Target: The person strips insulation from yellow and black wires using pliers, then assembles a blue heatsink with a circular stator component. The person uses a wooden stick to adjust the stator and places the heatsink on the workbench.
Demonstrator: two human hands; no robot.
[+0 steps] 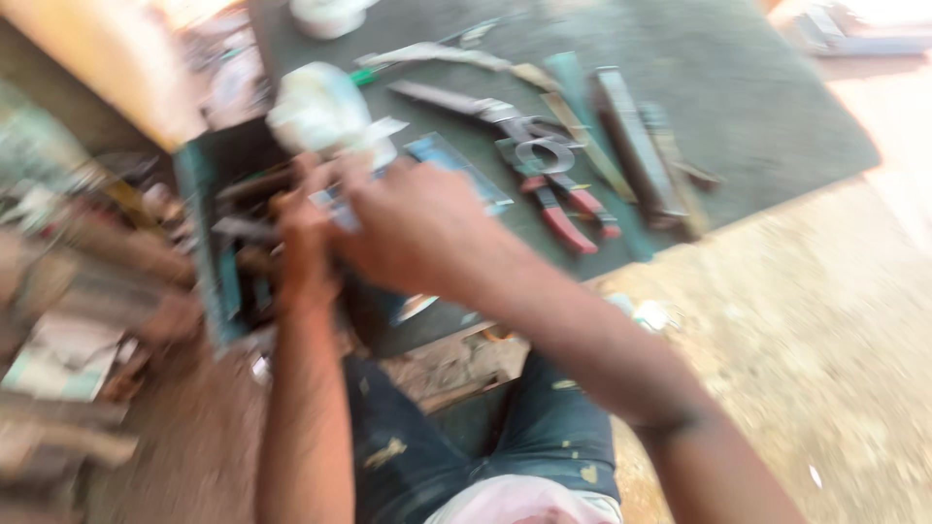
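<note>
Nearest to us are the knees in paint-flecked blue jeans [544,427], and above them both forearms reach forward to the near edge of the dark green worktop [777,107]. The picture is smeared by motion, so fine detail is lost.

The left hand [303,243] and the right hand [417,228] meet, touching or nearly so, over a small pale, flat piece [335,206] that shows between them. Both hands look curled around it, the right one from above, the left from the side, but we cannot tell how firmly either grips, nor what the piece is. We judge the step in hand to be close work on this piece, held just above the worktop's near left corner; a next move would call for a steady hold with one hand while the other works or reaches for a tool.

Just beyond the hands sits a white crumpled bundle [320,107], like cloth or plastic, and to its right a flat blue-edged sheet [456,165]. Further right lie red-handled pliers [568,209], near the right hand but apart from it, then a long blade [451,99] and dark metal bars [631,146]. To the left, below the worktop, is a blurred heap of scrap [87,281] on the ground.
</note>
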